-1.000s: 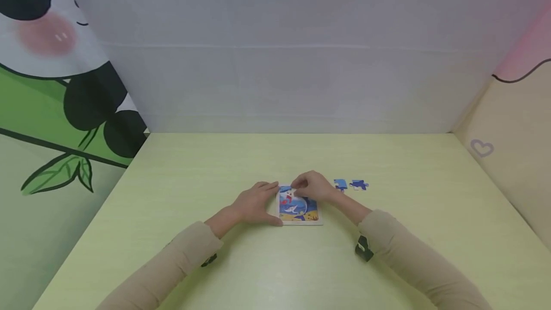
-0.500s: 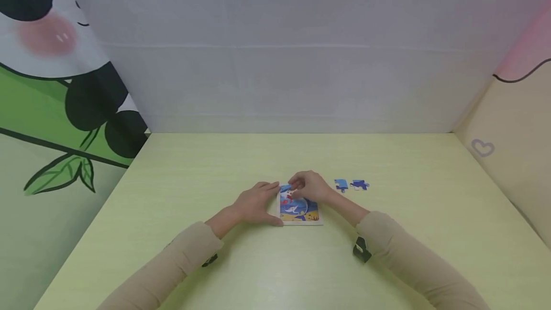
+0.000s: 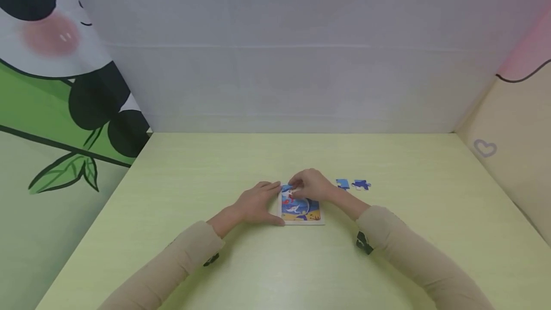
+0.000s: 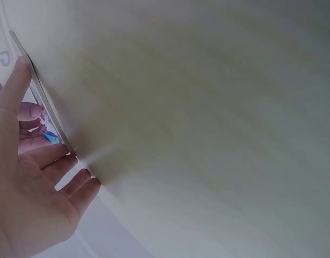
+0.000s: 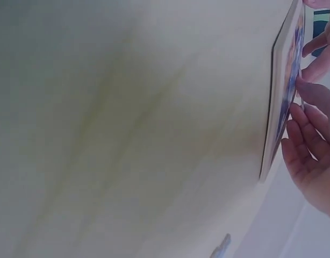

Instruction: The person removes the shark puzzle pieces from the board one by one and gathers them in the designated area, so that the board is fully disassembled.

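Note:
A small square jigsaw puzzle (image 3: 300,210) with a sea picture lies in a white-edged tray (image 3: 307,223) on the table. My left hand (image 3: 255,204) rests at the tray's left side with fairly straight fingers, thumb at the near corner and fingertips at the far corner. Over the upper part of the picture, my right hand (image 3: 315,186) pinches a puzzle piece (image 5: 301,102) between thumb and fingers, close against the board. Most of that piece is hidden by the fingers. In the left wrist view the tray's edge (image 4: 49,105) runs along the left thumb (image 4: 15,83).
Two loose blue puzzle pieces lie to the right of the tray, one light and dark blue (image 3: 342,183), the other dark blue (image 3: 360,184). A pale yellow table (image 3: 224,161) meets a grey-white wall (image 3: 275,85) at the back. Painted panels stand at both sides.
My right fingers have shifted slightly left over the upper part of the puzzle. The left hand holds its place at the tray's side.

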`<state>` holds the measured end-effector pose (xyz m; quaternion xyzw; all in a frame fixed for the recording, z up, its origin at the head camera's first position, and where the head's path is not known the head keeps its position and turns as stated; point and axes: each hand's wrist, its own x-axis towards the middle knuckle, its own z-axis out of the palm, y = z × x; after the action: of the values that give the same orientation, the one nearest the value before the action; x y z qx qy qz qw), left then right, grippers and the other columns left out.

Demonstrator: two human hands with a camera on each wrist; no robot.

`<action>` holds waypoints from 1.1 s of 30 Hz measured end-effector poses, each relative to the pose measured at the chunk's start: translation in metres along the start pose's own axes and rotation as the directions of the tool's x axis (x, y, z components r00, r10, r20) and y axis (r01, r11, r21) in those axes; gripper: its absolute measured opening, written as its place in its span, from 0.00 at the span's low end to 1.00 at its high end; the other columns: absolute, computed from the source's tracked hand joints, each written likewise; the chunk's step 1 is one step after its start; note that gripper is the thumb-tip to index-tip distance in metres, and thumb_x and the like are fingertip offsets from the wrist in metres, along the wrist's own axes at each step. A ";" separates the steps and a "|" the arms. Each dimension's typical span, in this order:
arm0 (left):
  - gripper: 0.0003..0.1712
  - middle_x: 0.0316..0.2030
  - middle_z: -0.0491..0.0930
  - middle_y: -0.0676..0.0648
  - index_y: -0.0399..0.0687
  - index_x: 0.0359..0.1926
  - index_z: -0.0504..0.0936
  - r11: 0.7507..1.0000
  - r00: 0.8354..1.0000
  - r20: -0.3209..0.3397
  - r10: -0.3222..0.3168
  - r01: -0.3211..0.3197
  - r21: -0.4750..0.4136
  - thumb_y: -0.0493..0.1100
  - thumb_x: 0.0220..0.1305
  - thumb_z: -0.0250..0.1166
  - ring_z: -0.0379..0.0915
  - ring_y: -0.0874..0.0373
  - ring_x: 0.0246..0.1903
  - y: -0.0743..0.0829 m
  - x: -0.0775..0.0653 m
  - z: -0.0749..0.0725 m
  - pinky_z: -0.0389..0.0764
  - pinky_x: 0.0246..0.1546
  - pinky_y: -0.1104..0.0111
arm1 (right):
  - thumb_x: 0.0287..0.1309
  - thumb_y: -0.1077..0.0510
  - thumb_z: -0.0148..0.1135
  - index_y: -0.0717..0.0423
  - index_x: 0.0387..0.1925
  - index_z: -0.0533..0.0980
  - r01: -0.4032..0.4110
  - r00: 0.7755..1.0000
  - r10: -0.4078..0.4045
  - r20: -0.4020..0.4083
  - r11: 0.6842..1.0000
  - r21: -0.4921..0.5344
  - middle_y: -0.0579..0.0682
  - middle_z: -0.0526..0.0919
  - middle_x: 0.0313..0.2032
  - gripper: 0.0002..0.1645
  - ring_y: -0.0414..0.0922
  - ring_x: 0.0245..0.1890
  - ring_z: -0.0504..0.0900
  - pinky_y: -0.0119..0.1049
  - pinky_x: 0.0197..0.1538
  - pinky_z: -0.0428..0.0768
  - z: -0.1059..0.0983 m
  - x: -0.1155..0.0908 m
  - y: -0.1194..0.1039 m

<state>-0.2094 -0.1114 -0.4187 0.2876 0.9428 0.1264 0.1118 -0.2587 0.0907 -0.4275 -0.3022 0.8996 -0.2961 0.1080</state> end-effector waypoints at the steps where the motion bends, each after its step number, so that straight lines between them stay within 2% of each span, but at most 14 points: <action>1: 0.55 0.66 0.58 0.44 0.39 0.65 0.59 1.000 1.000 0.002 -0.001 0.001 0.003 0.66 0.44 0.66 0.53 0.48 0.63 0.000 0.000 0.000 0.67 0.56 0.55 | 0.47 0.58 0.67 0.62 0.43 0.79 0.006 1.000 -0.006 0.001 1.000 0.001 0.49 0.84 0.36 0.19 0.41 0.37 0.80 0.32 0.42 0.78 0.000 0.000 0.000; 8: 0.56 0.66 0.57 0.46 0.41 0.66 0.59 0.999 1.000 0.006 -0.018 0.018 0.029 0.68 0.43 0.65 0.53 0.50 0.63 -0.001 0.002 0.002 0.66 0.57 0.56 | 0.47 0.57 0.68 0.61 0.44 0.79 0.000 1.000 0.000 -0.011 1.000 0.020 0.51 0.84 0.38 0.20 0.41 0.37 0.81 0.30 0.41 0.78 0.000 0.001 0.004; 22: 0.55 0.66 0.57 0.46 0.41 0.66 0.60 0.999 1.000 0.009 -0.017 0.017 0.028 0.68 0.43 0.65 0.53 0.50 0.63 -0.003 0.002 0.005 0.66 0.57 0.56 | 0.48 0.58 0.67 0.61 0.45 0.79 -0.002 1.000 0.002 -0.011 1.000 0.024 0.50 0.84 0.38 0.20 0.42 0.39 0.80 0.34 0.44 0.78 -0.002 -0.004 0.007; 29: 0.55 0.66 0.57 0.46 0.40 0.66 0.59 1.000 1.000 0.021 -0.017 0.017 0.007 0.68 0.43 0.66 0.53 0.49 0.64 -0.001 0.000 0.002 0.66 0.57 0.55 | 0.48 0.57 0.67 0.61 0.45 0.79 -0.046 0.998 0.048 -0.027 0.996 0.075 0.51 0.83 0.40 0.20 0.44 0.41 0.80 0.37 0.44 0.78 -0.016 -0.015 0.009; 33: 0.55 0.66 0.56 0.46 0.41 0.66 0.60 1.000 0.999 0.024 -0.025 0.025 0.008 0.67 0.43 0.66 0.52 0.50 0.64 0.001 0.000 0.000 0.65 0.58 0.55 | 0.48 0.58 0.67 0.60 0.45 0.79 -0.052 0.998 0.054 -0.039 0.996 0.068 0.50 0.84 0.39 0.20 0.46 0.43 0.79 0.40 0.46 0.77 -0.027 -0.022 0.011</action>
<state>-0.2090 -0.1108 -0.4189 0.2778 0.9453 0.1180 0.1235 -0.2564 0.1239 -0.4118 -0.2684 0.8989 -0.3292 0.1074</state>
